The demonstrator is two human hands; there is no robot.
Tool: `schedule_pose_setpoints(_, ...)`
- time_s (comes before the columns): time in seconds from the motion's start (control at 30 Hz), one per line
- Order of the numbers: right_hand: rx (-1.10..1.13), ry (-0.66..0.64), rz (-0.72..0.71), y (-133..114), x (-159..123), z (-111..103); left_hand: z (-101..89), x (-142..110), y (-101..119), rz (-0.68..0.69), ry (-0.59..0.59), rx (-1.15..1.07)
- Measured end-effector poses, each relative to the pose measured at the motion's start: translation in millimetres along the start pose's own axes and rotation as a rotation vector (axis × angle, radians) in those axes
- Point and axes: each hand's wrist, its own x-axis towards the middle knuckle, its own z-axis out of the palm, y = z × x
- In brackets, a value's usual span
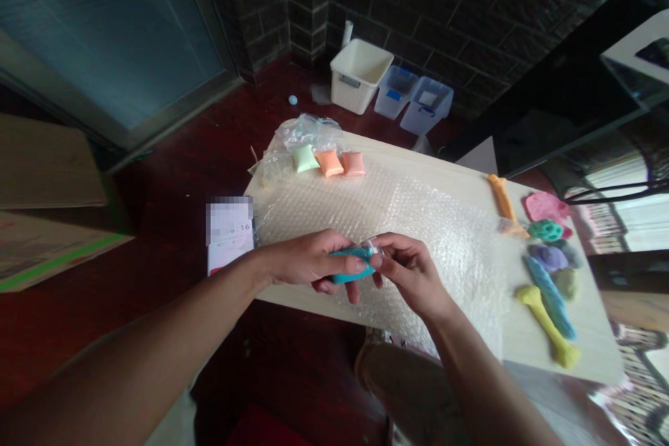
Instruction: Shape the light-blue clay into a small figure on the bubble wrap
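Observation:
My left hand (308, 263) is closed around a teal pack of clay (349, 273), held just above the near edge of a small light wooden table (527, 320). Meeting it from the right, my right hand (408, 272) pinches the pack's clear plastic end (374, 248) between thumb and fingers. Both hands hover over a sheet of bubble wrap (418, 223) that covers the table's middle. At the table's far end lie three sealed clay packs: green (304, 157), orange (329, 163) and darker orange (353, 164), beside empty clear bags (308, 131).
Shaped clay pieces lie along the table's right side: an orange bone (504, 203), pink (544, 208), teal (544, 230), purple (548, 258), blue (551, 296) and yellow (548, 324). A phone (230, 233) rests at the left edge. A white bin (360, 73) and clear boxes (412, 101) stand on the floor by the brick wall.

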Motion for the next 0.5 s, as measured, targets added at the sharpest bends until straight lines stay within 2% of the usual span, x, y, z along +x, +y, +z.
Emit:
schedule_pose_setpoints(0.17,-0.047,-0.033,0.027,-7,1,1,1.2,1,-1,-0.042,0.012,-0.058)
schedule_pose_setpoints(0.23,-0.013,-0.022,0.020,-6,1,-1,4.2,2,1,-0.021,0.067,-0.124)
schedule_pose_setpoints(0.4,0.063,0.071,0.013,-2,1,-4,8.1,8,4,0.058,0.410,-0.218)
schedule_pose_setpoints(0.5,-0.016,0.117,0.000,-2,1,-1,6.9,11,1,0.084,0.529,-0.222)
